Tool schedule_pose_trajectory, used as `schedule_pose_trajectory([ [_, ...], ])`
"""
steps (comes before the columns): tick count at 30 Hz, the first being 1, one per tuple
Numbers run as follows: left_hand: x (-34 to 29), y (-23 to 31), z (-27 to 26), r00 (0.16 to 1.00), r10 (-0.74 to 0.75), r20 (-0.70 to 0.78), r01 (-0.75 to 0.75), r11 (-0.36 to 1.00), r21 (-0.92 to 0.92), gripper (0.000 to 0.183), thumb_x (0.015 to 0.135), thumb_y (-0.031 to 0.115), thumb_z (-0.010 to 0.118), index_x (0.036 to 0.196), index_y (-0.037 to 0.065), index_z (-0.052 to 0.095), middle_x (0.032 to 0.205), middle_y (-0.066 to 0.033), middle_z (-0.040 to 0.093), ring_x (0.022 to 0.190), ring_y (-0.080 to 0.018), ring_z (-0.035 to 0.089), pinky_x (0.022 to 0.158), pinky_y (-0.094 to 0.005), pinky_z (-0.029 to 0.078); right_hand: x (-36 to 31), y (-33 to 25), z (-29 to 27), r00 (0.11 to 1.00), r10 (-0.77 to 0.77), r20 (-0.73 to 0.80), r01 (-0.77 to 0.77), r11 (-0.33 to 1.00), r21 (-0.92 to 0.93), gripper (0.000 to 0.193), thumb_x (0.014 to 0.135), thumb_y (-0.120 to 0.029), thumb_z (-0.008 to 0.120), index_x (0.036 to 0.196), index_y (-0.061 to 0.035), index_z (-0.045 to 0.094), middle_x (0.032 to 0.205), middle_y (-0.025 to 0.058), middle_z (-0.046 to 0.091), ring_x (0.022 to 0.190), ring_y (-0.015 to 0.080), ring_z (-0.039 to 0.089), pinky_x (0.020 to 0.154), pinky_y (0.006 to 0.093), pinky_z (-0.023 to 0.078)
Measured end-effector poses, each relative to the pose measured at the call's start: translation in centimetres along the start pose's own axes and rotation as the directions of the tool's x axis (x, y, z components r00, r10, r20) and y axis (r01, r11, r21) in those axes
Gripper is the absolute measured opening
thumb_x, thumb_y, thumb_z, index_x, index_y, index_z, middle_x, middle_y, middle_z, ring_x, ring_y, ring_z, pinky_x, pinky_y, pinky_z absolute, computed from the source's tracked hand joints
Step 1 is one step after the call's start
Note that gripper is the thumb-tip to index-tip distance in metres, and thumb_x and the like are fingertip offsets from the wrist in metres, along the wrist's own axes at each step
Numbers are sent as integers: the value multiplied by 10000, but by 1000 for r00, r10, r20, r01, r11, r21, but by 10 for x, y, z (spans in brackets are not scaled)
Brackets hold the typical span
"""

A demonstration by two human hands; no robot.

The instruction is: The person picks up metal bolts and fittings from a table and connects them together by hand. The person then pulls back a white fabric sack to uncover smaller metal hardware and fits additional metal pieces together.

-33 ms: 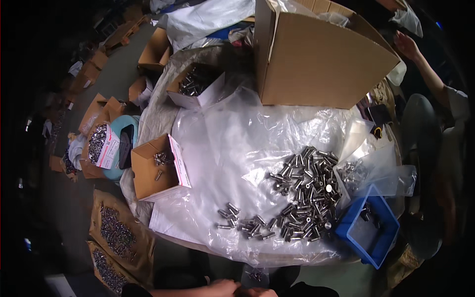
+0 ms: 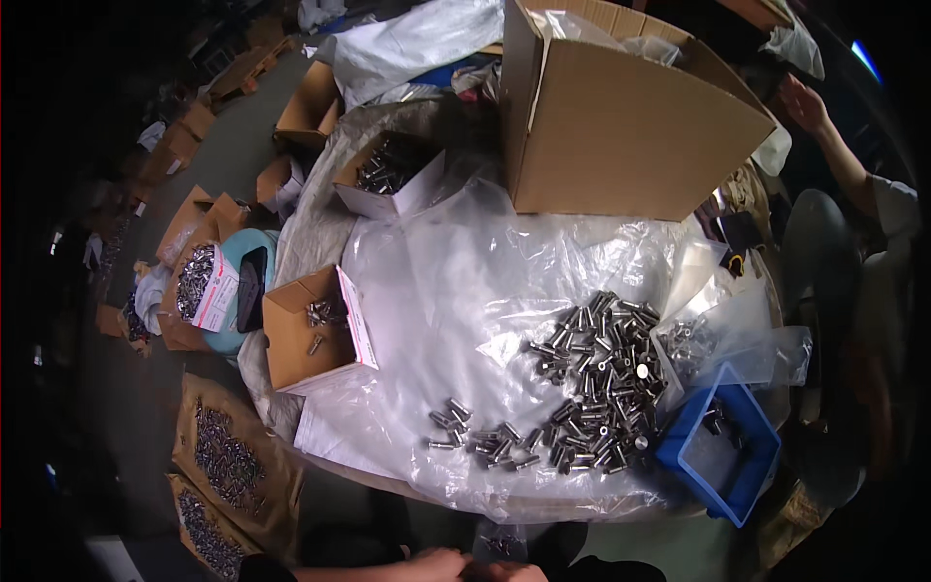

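Note:
At the lower edge, my left hand point(image 2: 435, 565) and my right hand point(image 2: 516, 573) are close together, fingers curled in. Their fingertips are cut off or hidden, so what they grip does not show. Just beyond them, a small clear plastic bag point(image 2: 503, 541) with a few dark metal pieces hangs below the table's front edge; whether a hand touches it I cannot tell. On the plastic-covered table point(image 2: 417, 320) lies a large pile of metal bolt-like pins point(image 2: 603, 383). Several more pins point(image 2: 449, 422) lie loose to its left.
A blue bin point(image 2: 685, 464) stands right of the pile, beside a clear bag of metal pieces point(image 2: 687, 339). Small cartons point(image 2: 291, 339) point(image 2: 384, 204) line the left side; a big carton point(image 2: 630, 136) blocks the back. Another person's hand point(image 2: 803, 105) shows at the far right.
The whole view has shifted slightly. At the far right, the other person's hand sits a little lower. My hands remain together at the lower edge, and the pins lie as before.

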State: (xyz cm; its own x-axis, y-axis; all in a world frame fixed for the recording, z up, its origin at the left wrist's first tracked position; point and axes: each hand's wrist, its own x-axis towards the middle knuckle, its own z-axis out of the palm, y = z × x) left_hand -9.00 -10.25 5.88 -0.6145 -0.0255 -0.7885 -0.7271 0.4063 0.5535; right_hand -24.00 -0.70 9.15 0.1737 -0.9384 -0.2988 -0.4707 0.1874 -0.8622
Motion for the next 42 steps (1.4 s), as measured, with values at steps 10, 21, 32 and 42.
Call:
schedule_pose_trajectory([
  [10, -12, 19, 11, 964, 255, -78, -243, 960, 140, 328, 723, 334, 547, 874, 47, 601, 868, -177, 598, 812, -320, 568, 711, -384, 454, 10, 17, 18, 964, -261, -53, 224, 903, -367, 300, 707, -209, 549, 966, -62, 507, 808, 139, 586, 703, 328, 576, 582, 405, 472],
  [21, -43, 34, -38, 817, 217, -534, -451, 819, -356, 296, 744, 236, 589, 957, 31, 589, 782, -90, 621, 685, -169, 586, 614, -293, 471, -64, -46, -25, 929, -206, -309, 5, 839, -545, 170, 740, -177, 531, 849, -50, 563, 765, 150, 601, 708, 312, 590, 598, 401, 476],
  [32, 91, 152, -139, 587, 544, -600, 15, 733, 680, 759, 612, 505, 634, 1275, 287, 334, 1384, -147, 150, 1271, -361, 121, 1003, -520, 151, -39, -3, -6, 990, -100, -94, 0, 685, -729, 133, 718, -132, 496, 797, -40, 552, 721, 123, 600, 655, 261, 611, 518, 360, 485],
  [42, 135, 154, -171, 533, 616, -580, 4, 684, 729, 634, 601, 572, 603, 1159, 297, 484, 1309, -126, 299, 1195, -369, 258, 936, -576, 215, -47, -10, -26, 970, -139, -199, -32, 738, -674, 226, 710, -160, 517, 913, -63, 541, 693, 71, 560, 613, 215, 583, 492, 318, 464],
])
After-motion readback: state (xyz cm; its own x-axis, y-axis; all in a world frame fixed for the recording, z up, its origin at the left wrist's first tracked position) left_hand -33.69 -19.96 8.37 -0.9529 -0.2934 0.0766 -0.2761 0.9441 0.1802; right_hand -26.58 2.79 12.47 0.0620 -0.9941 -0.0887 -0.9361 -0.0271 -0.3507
